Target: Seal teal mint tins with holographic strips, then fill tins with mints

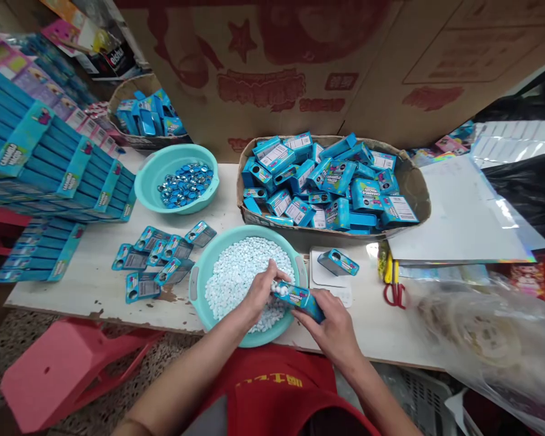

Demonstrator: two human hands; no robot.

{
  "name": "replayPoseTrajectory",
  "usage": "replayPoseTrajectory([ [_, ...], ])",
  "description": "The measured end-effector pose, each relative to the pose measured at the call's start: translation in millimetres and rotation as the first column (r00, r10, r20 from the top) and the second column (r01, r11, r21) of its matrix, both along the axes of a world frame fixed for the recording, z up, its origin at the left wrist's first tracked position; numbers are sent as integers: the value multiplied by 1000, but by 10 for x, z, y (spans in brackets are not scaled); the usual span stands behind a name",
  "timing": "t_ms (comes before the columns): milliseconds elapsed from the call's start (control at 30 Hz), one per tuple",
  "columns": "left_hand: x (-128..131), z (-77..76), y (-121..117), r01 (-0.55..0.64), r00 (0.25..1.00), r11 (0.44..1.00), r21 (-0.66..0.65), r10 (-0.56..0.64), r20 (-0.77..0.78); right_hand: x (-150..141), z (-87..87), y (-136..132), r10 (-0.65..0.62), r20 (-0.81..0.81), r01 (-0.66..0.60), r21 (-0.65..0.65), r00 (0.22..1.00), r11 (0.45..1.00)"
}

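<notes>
A turquoise basin [195,275] full of small white candies [240,266] stands at the table's front edge. Over its right side my right hand [333,321] grips a small blue candy box [300,298], tilted with its end toward my left hand. My left hand [261,290] is closed around some white candies at that end of the box; a few show between the fingers and the box. Just right of the basin, another blue box [338,262] lies on a white pad [320,275]. Several blue boxes [175,272] sit grouped left of the basin.
A cardboard tray [424,194] heaped with blue boxes stands behind the basin. Back left is a second turquoise basin [148,188] with shiny blue discs. Stacked blue display cartons [49,157] fill the left. Red-handled scissors [394,293] and clear plastic wrap [485,339] lie right. A pink stool [45,375] stands lower left.
</notes>
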State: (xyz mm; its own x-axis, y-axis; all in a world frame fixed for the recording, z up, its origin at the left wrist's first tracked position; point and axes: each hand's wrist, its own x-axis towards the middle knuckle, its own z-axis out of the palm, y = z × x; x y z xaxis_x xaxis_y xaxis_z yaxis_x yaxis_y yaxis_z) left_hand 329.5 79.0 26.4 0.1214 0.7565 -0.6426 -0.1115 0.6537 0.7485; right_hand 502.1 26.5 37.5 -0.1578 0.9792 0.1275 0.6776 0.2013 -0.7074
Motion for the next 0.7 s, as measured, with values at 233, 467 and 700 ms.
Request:
replayPoseTrajectory([
  [233, 40, -61, 44, 13, 983, 997, -80, 2, 183, 35, -117, -26, -156, -248, 78, -298, 956, 951],
  [467, -240, -113, 229, 37, 996, 990, -134, -26, 85, 390, -277, -320, -492, -598, 209, -480, 633, 852],
  [700, -99, -199, 588, 492, 831, 867, -75, -494, -258, 1088, -522, -749, -767, -440, 573, -510, 467, 642],
])
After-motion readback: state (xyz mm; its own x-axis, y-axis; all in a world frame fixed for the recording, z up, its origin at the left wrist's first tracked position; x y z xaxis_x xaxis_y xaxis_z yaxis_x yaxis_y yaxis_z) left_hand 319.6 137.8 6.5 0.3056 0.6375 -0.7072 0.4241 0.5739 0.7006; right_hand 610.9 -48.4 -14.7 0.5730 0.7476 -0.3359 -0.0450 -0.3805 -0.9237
